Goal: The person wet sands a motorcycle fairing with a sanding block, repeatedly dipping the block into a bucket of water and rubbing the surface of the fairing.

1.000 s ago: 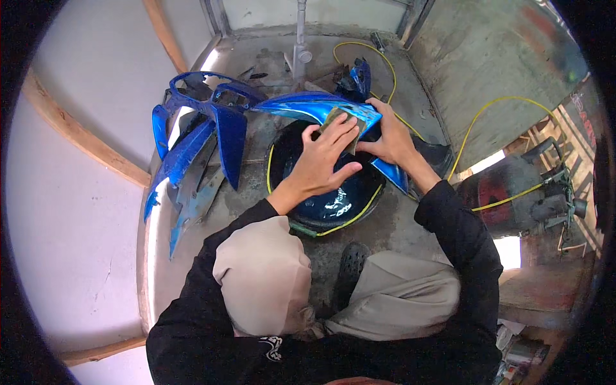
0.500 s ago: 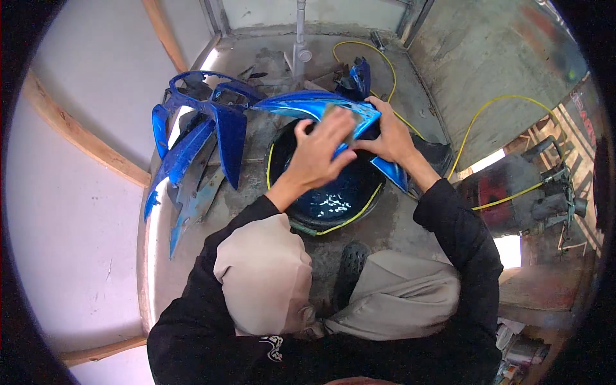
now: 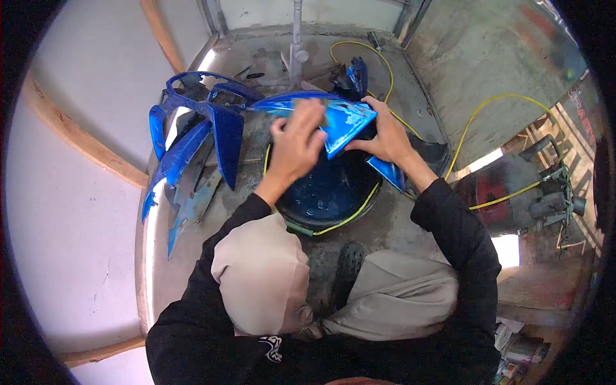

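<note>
My right hand (image 3: 386, 136) grips the right end of a glossy blue vehicle body panel (image 3: 351, 125), thumb below and fingers over the far edge. The panel is held up over a round dark basin (image 3: 359, 187) with water in it. My left hand (image 3: 297, 140) is pressed on the panel's upper face, its fingers bent over a thin greenish-brown pad (image 3: 326, 115), mostly hidden and blurred. Pale scuffed patches show on the blue surface. Just below my right hand, another blue piece (image 3: 387, 173) leans at the basin's right side.
More blue body panels (image 3: 224, 138) lie on the concrete floor at the left. A grey pipe (image 3: 296, 54) stands beyond the basin. A yellow hose (image 3: 471, 128) loops behind and to the right, toward a dark red-banded tank (image 3: 494, 192). A white wall (image 3: 77, 212) bounds the left.
My left hand has slid left along the panel with the pad, uncovering more of the panel's right end. The panel has tilted a little. My right hand keeps its hold.
</note>
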Action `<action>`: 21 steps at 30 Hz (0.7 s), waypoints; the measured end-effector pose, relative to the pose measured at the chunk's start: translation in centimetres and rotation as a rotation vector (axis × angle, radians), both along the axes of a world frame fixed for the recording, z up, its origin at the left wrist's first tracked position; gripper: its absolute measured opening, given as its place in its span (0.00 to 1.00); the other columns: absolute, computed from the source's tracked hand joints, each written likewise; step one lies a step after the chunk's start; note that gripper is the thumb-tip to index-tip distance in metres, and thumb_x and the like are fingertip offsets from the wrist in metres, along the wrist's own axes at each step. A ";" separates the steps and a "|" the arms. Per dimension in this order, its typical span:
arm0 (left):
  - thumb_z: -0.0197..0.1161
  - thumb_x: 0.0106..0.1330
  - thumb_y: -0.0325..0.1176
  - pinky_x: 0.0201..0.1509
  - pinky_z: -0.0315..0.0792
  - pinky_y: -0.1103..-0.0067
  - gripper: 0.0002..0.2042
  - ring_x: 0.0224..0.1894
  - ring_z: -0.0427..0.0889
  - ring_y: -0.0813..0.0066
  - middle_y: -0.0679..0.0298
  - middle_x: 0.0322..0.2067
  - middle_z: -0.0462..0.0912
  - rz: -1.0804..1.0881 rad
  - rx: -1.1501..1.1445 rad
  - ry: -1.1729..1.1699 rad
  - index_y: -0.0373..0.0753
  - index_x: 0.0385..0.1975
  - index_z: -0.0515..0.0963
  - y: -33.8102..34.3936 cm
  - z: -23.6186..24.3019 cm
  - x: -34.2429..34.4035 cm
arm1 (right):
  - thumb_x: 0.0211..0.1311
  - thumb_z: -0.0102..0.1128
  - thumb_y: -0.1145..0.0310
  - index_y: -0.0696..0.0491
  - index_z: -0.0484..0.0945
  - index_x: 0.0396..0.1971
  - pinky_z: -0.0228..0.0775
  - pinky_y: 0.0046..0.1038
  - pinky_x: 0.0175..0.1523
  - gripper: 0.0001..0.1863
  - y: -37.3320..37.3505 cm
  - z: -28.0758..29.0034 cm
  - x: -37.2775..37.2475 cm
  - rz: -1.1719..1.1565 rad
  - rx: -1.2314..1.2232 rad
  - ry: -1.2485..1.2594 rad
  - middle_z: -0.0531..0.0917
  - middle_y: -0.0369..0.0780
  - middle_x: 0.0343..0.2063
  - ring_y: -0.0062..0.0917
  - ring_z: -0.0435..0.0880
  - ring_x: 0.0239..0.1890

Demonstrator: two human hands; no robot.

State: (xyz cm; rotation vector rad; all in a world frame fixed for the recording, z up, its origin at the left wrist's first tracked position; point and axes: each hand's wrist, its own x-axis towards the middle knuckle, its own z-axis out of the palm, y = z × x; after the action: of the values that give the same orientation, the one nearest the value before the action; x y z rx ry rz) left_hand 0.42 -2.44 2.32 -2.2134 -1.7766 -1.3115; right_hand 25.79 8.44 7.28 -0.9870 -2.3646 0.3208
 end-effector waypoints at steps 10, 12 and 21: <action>0.61 0.80 0.54 0.79 0.53 0.48 0.32 0.85 0.63 0.60 0.58 0.81 0.70 -0.191 0.033 0.157 0.46 0.79 0.71 -1.1 0.8 2.4 | 0.38 0.90 0.34 0.49 0.65 0.78 0.76 0.48 0.70 0.67 0.6 -0.4 0.7 -0.002 -0.008 0.006 0.77 0.51 0.68 0.53 0.81 0.68; 0.59 0.82 0.52 0.80 0.52 0.46 0.31 0.85 0.63 0.60 0.57 0.82 0.68 0.044 -0.017 -0.004 0.47 0.80 0.71 -0.4 -0.1 -0.3 | 0.38 0.90 0.34 0.49 0.65 0.78 0.76 0.48 0.71 0.68 -0.3 0.1 -0.2 -0.014 -0.025 -0.008 0.77 0.51 0.68 0.53 0.81 0.68; 0.64 0.78 0.47 0.78 0.55 0.50 0.28 0.82 0.68 0.60 0.59 0.77 0.76 -0.237 0.077 0.092 0.45 0.75 0.76 -1.7 1.2 2.9 | 0.39 0.90 0.34 0.48 0.66 0.77 0.76 0.49 0.70 0.66 0.6 -0.5 0.9 -0.008 -0.006 0.004 0.77 0.50 0.68 0.53 0.81 0.68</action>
State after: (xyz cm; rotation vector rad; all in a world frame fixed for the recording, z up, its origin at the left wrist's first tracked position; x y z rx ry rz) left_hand 3.29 -4.19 3.53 -2.4572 -1.4450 -1.2660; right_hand 26.71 9.02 6.75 -0.9972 -2.3567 0.3268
